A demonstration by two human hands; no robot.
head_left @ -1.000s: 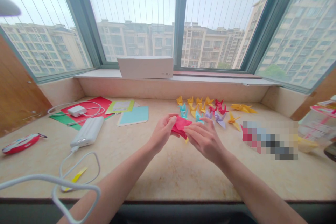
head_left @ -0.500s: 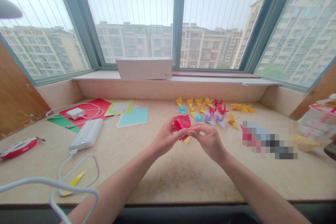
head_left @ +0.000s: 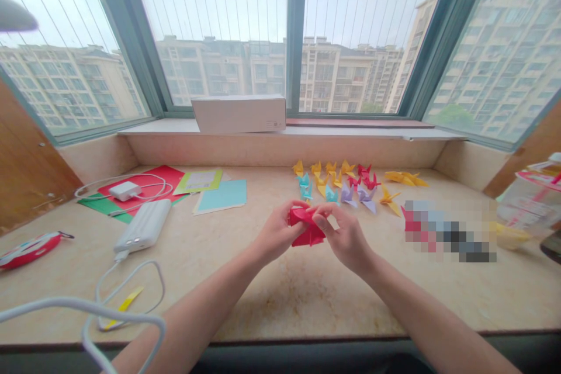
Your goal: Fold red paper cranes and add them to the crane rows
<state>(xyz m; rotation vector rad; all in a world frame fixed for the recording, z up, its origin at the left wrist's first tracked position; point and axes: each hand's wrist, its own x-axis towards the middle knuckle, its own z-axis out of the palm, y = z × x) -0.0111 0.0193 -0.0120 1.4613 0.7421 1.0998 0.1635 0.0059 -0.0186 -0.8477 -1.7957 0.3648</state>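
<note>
A folded piece of red paper [head_left: 307,229] is pinched between both hands above the middle of the stone counter [head_left: 289,286]. My left hand [head_left: 276,235] grips its left side with curled fingers. My right hand [head_left: 344,234] holds the right side, thumb pressed on top. Just behind the hands stands a cluster of several small folded paper cranes [head_left: 339,182] in yellow, blue, purple and red.
Flat sheets of red, green, yellow-green and blue paper [head_left: 221,196] lie at the back left, with a white charger [head_left: 125,190] on them. A white power bank [head_left: 142,225] and its cable [head_left: 127,298] sit left. A white box [head_left: 239,114] rests on the sill. A clear container [head_left: 532,198] stands far right.
The red paper has been turned and lowered between the hands, and both hands have closed in tighter around it, the right thumb now on top.
</note>
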